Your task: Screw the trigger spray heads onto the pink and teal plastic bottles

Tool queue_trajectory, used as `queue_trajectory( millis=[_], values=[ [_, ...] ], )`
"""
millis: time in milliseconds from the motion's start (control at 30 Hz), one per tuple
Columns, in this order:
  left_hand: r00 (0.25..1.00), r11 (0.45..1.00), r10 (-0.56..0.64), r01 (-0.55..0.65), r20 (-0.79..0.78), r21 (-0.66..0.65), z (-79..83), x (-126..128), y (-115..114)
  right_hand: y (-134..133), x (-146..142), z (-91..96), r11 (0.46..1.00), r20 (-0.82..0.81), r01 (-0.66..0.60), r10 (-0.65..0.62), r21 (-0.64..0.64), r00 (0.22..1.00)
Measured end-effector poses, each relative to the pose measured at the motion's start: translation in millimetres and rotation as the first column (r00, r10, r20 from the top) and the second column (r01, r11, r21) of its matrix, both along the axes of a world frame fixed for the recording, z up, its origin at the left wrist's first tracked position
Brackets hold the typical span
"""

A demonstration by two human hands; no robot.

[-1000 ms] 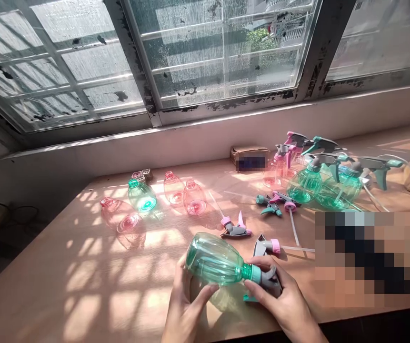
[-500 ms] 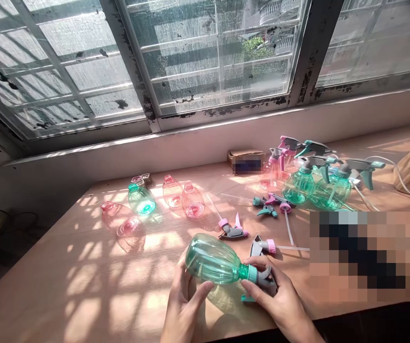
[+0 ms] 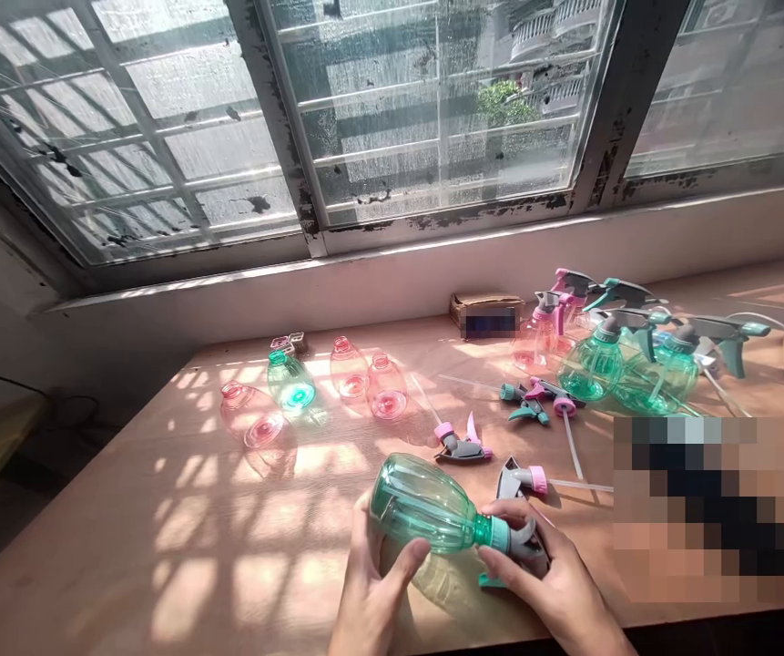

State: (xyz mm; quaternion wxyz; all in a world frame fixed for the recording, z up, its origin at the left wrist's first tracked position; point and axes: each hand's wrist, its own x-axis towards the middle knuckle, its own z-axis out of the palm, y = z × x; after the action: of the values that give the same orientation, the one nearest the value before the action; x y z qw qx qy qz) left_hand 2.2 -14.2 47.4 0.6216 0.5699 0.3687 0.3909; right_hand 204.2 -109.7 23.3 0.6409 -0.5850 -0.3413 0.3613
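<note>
A clear green spray bottle [image 3: 422,506] lies tilted on its side between my hands, just above the table's front part. My left hand [image 3: 381,579] is wrapped round its base end, thumb along the near side. At the neck, my right hand [image 3: 555,565] grips the grey and green spray head [image 3: 518,539], with thumb and fingers around the collar. The green trigger hangs below, partly hidden by my right hand. Just beyond that hand lies a loose spray head with a pink collar [image 3: 537,479], and another pink and grey spray head [image 3: 463,444] is further back.
Headless bottles, pink [image 3: 386,387] and green [image 3: 290,383], stand at the back left. Several bottles with heads, such as a green one [image 3: 591,364], are grouped at the back right near a cardboard box [image 3: 485,314]. A blurred patch [image 3: 712,510] covers the right side.
The whole scene has shifted a little right and down as the camera moved. Both hands keep the same grip on the green spray bottle.
</note>
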Motion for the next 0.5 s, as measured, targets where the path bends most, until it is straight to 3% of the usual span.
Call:
queue_trajectory(
  millis=[167, 367, 500],
  values=[
    [0.999, 1.0, 0.018, -0.018, 0.048, -0.02, 0.6, 2.9, -4.6, -2.2, 3.5, 8.1, 1.0, -0.095, -0.006, 0.008, 0.019, 0.995],
    [0.996, 0.998, 0.065, -0.065, -0.064, 0.001, 4.0, 0.9, -7.3, -4.9, 3.4, 4.3, 0.999, -0.009, 0.021, -0.021, -0.035, 1.0],
    [0.999, 0.999, 0.038, -0.038, 0.011, -0.02, 5.3, 1.1, -5.2, -3.1, 3.5, 3.8, 1.0, -0.006, 0.009, -0.009, -0.024, 1.0]
  ],
)
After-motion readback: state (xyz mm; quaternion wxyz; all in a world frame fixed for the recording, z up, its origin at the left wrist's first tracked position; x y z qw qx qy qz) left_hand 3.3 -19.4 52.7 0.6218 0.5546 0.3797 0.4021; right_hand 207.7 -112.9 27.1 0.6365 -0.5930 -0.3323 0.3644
